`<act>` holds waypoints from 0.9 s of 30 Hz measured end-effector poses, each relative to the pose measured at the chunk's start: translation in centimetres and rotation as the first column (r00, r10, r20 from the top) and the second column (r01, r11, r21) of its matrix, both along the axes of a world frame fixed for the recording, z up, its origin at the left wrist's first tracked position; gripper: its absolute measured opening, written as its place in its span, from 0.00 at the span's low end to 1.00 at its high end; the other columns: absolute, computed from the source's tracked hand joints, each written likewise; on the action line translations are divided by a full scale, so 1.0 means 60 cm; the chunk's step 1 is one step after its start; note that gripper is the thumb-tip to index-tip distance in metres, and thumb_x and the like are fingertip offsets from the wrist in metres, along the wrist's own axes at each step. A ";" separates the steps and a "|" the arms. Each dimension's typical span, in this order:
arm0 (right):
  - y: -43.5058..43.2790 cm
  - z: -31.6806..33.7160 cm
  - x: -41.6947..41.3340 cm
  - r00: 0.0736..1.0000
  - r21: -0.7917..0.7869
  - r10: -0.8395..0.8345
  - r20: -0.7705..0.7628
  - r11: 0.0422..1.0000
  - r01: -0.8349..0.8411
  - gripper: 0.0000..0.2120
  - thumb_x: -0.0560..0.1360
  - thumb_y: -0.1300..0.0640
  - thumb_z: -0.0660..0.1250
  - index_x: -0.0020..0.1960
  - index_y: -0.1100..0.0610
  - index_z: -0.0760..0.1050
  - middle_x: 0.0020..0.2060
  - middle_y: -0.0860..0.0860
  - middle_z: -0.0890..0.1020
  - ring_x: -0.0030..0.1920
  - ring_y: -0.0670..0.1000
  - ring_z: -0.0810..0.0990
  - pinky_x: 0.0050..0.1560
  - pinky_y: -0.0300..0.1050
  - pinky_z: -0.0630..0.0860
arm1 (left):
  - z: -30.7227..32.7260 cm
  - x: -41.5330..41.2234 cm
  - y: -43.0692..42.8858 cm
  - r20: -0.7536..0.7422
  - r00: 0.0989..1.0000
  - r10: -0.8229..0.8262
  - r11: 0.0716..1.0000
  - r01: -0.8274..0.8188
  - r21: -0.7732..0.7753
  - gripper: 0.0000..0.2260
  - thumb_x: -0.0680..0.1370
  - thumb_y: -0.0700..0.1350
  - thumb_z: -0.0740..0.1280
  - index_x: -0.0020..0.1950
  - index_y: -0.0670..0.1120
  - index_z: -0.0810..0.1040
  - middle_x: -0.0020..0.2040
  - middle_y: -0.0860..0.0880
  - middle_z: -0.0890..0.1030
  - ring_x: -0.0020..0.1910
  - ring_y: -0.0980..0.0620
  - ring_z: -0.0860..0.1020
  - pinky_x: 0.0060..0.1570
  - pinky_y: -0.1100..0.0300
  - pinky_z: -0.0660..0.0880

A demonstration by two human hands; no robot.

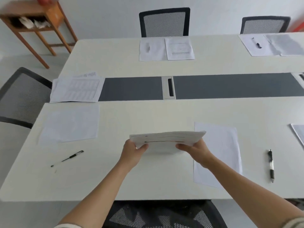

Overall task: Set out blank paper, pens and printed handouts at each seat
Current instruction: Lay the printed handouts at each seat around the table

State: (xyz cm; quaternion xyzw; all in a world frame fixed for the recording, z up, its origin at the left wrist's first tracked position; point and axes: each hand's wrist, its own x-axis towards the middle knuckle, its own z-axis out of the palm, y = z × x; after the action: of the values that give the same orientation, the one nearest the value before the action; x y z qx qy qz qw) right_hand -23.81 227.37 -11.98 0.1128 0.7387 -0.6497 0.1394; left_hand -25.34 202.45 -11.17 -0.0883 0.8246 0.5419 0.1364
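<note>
Both hands hold a stack of printed handouts [166,139] just above the white bench [148,178], and the stack is the landmark for all that follows. The left hand [132,153] has its grip closed on the stack's near left corner, thumb on top; the right hand [195,151] is closed on the near right corner in the same way. The stack is lifted and tilted, its far edge higher, with a faint shadow on the bench below it. Just right of the stack a blank sheet [218,153] lies flat, partly under the right wrist, and further right lies a black-and-white pen [271,165], apart from that sheet. Left of the stack lies another blank sheet [70,124], with a slim black pen [67,158] nearer than it and not touching it. Beyond the stack a grey strip [131,88] runs across the bench, with a pile of printed pages [75,88] over its left end. Further beyond, before a mesh-backed chair [164,22], a sheet bearing a blurred pen [148,46] lies beside a printed handout [179,48]. A wooden side table [37,22] stands far off to the left.
</note>
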 end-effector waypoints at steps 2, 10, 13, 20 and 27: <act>-0.008 -0.007 -0.004 1.000 0.032 -0.017 -0.017 0.999 0.018 0.13 0.72 0.63 0.73 0.51 0.48 0.81 0.50 0.50 0.86 0.54 0.52 0.83 0.55 0.47 0.79 | 0.002 0.000 0.008 -0.001 1.000 0.022 0.999 -0.022 -0.037 0.09 0.75 0.41 0.69 0.37 0.52 0.78 0.32 0.61 0.78 0.31 0.62 0.76 0.37 0.65 0.73; -0.030 -0.040 -0.035 0.965 0.046 -0.061 0.255 0.998 0.051 0.04 0.71 0.65 0.72 0.45 0.58 0.83 0.44 0.55 0.87 0.43 0.55 0.86 0.45 0.50 0.83 | -0.012 0.023 -0.025 0.132 0.986 0.100 0.989 -0.084 -0.124 0.10 0.76 0.41 0.67 0.57 0.45 0.76 0.51 0.45 0.81 0.47 0.46 0.80 0.45 0.58 0.75; -0.046 -0.091 -0.041 0.922 0.146 -0.059 0.382 0.989 0.003 0.05 0.71 0.66 0.71 0.46 0.59 0.81 0.43 0.54 0.85 0.42 0.55 0.85 0.47 0.52 0.83 | -0.047 0.060 -0.046 0.203 0.974 0.103 0.956 -0.041 -0.292 0.21 0.76 0.42 0.67 0.69 0.46 0.69 0.59 0.45 0.76 0.54 0.48 0.77 0.53 0.58 0.73; -0.038 -0.137 -0.046 0.898 0.379 -0.073 0.434 0.919 -0.109 0.14 0.71 0.54 0.74 0.53 0.60 0.81 0.45 0.52 0.84 0.45 0.55 0.83 0.48 0.49 0.81 | -0.098 0.140 -0.022 0.238 0.936 -0.259 0.802 0.346 -0.487 0.22 0.77 0.47 0.66 0.70 0.48 0.67 0.67 0.50 0.68 0.65 0.53 0.69 0.63 0.60 0.69; 0.115 -0.141 0.051 0.940 0.826 -0.024 0.341 0.486 -0.287 0.32 0.73 0.43 0.69 0.74 0.48 0.63 0.73 0.53 0.66 0.72 0.57 0.65 0.63 0.55 0.73 | -0.144 0.173 0.027 0.293 0.800 -0.524 0.507 0.569 -0.647 0.30 0.76 0.51 0.66 0.75 0.52 0.58 0.77 0.46 0.51 0.74 0.45 0.57 0.71 0.53 0.62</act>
State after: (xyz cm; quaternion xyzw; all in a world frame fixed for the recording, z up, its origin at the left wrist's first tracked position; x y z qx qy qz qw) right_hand -20.76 234.26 -20.45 0.2089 0.9390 -0.1524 0.2267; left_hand -14.94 204.05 -19.79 0.1148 0.9470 0.1083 0.2797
